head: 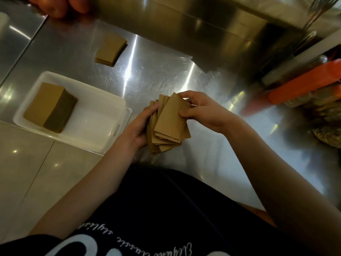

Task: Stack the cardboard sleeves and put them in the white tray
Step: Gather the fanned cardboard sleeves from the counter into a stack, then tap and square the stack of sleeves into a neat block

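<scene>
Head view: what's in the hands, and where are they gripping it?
A fanned bundle of flat brown cardboard sleeves: left hand clasps its left edge, right hand pinches the top sleeve's upper right edge.

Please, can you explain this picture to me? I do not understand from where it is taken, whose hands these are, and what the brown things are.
A camera worn on a person's head looks down at their own hands. The left hand and right hand together hold a fanned bunch of cardboard sleeves, not yet squared. On the steel table stands a white tray holding a neat stack. A small pile lies further back.
</scene>
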A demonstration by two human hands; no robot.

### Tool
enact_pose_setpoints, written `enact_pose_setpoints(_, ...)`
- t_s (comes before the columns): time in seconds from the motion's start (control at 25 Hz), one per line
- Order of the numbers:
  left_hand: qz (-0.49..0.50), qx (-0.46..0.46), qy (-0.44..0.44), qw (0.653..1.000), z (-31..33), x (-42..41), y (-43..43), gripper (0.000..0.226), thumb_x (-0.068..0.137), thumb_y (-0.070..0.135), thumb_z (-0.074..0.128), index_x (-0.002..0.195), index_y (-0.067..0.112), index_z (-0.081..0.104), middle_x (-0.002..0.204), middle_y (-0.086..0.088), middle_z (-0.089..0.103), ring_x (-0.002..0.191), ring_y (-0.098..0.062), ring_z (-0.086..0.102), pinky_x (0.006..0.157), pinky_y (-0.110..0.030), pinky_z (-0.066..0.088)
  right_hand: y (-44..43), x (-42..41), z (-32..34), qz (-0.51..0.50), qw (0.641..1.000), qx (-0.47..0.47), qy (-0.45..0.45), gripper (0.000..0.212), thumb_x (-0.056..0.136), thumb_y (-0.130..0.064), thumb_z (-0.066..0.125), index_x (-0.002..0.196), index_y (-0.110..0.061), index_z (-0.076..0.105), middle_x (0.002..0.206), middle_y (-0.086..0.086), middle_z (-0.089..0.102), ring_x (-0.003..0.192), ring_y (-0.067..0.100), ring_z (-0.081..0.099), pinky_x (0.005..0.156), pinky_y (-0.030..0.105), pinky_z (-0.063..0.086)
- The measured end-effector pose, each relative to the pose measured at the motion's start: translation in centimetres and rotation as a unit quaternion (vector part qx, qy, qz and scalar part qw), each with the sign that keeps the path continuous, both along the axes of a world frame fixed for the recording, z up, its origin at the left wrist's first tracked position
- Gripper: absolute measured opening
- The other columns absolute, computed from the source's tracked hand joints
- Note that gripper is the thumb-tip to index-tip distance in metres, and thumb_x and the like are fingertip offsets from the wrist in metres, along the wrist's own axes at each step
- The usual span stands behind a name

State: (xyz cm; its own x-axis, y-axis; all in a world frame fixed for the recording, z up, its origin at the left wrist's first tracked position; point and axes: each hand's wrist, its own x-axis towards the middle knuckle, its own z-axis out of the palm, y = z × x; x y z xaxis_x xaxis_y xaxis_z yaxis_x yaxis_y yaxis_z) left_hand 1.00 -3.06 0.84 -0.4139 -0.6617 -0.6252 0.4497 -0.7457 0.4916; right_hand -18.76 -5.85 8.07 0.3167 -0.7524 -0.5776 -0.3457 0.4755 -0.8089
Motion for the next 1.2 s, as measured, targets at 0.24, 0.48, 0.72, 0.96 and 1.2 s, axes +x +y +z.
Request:
enact_pose_setpoints(0.24,0.022,0.014,0.016,1.0,0.6,0.3,0.9,0.044,0.09,0.045,0.062,0.12,0.013,0.067,0.111,-0.016,0.076,0.098,-0.031,0.074,0.076,-0.043,0.061,2.2,2.7,-0.4,-0.028,0.985,-0.123,0.118,0.035,0.091,-0.017,0.065,0.12,-0.024,0.048,0.134,0.002,0.052,0.119,0.019,0.053,0.083,0.023,0.045)
enact_pose_setpoints(0.48,0.046,0.021,0.022,0.998,0.6,0.1,1.4,0.026,0.089,0.033,0.066,0.096,0.014,0.082,0.102,-0.014,0.078,0.092,-0.028,0.076,0.072,-0.04,0.062,3.4,3.5,-0.5,-0.009,0.975,-0.13,0.179,0.01,0.101,-0.027,0.046,0.107,-0.028,0.053,0.106,-0.005,0.053,0.073,0.009,0.055,0.046,0.011,0.051)
enact_pose_setpoints(0.72,0.047,0.02,0.018,0.999,1.5,0.2,1.6,0.053,0.085,0.028,0.072,0.132,0.007,0.062,0.125,-0.022,0.068,0.104,-0.032,0.072,0.08,-0.042,0.061,3.6,4.5,0.4,-0.02,0.991,-0.013,0.129,0.043,0.08,-0.071,0.053,0.103,-0.035,0.049,0.115,0.0,0.063,0.09,0.017,0.065,0.063,0.026,0.057)
enact_pose_setpoints(0.96,0.059,-0.004,0.003,0.998,2.9,1.4,-0.5,0.075,0.075,0.032,0.071,0.142,0.005,0.049,0.116,-0.02,0.069,0.095,-0.029,0.074,0.075,-0.041,0.063,2.0,5.6,1.4,-0.017,0.993,0.012,0.113,0.056,0.063,-0.048,0.082,0.102,-0.034,0.046,0.104,0.002,0.06,0.086,0.021,0.069,0.068,0.038,0.063)
enact_pose_setpoints(1.2,0.059,-0.017,-0.045,0.997,3.1,4.3,-3.5,0.06,0.078,0.039,0.074,0.126,0.005,0.058,0.125,-0.023,0.064,0.104,-0.033,0.07,0.079,-0.041,0.062,0.5,8.5,1.9,-0.049,0.996,0.013,0.068,0.045,0.069,-0.032,0.082,0.097,-0.032,0.047,0.113,0.006,0.056,0.09,0.026,0.068,0.06,0.035,0.062)
